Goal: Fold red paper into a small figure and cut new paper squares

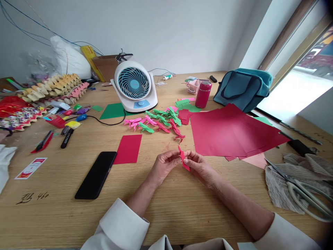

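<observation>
1. I see the folded red paper piece (184, 160) held low over the surface (65, 215).
2. The left hand (163, 164) and right hand (199, 166) both pinch it (fingertips closed on its edges).
3. Beyond lie folded paper shapes (156, 123), red sheets (229, 132) and a phone (96, 175).

hands (182, 164) pinching red paper fold (183, 159) (small), wooden table (182, 208)

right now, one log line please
left hand + right hand: pinching red paper piece | beside: red sheets, black phone
</observation>
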Tool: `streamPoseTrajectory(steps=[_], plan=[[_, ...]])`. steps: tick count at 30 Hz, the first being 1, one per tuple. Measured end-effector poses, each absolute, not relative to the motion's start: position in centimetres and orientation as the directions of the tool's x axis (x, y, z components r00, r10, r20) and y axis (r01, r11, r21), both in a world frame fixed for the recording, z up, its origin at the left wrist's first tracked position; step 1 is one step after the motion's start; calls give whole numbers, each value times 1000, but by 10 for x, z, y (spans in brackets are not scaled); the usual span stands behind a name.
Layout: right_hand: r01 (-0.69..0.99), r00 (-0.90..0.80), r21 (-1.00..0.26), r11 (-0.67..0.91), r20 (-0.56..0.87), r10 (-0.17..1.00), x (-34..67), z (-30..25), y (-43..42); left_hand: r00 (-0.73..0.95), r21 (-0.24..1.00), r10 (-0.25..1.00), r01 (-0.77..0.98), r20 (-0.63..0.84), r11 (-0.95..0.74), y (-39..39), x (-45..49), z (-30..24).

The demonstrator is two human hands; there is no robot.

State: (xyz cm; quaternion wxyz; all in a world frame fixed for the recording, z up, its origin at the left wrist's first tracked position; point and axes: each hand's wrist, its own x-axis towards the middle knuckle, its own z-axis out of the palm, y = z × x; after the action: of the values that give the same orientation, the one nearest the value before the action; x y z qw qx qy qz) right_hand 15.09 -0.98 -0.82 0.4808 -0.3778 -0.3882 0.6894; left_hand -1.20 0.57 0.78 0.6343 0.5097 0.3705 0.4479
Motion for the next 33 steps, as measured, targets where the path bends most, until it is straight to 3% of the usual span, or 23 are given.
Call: streamPoseTrajectory(steps=[7,21,33], plan=[[-239,-70,-966,-98,-84,994,148,-9,-8,228,981,971,-160,-70,108,7,-9,2],[-262,-123,-963,-53,-21,992,149,-18,-10,208,996,977,68,36,-51,5,-10,-9],[-253,-97,-967,-38,-13,995,144,-22,-11,144,999,989,-27,32,-29,4,-7,-13]])
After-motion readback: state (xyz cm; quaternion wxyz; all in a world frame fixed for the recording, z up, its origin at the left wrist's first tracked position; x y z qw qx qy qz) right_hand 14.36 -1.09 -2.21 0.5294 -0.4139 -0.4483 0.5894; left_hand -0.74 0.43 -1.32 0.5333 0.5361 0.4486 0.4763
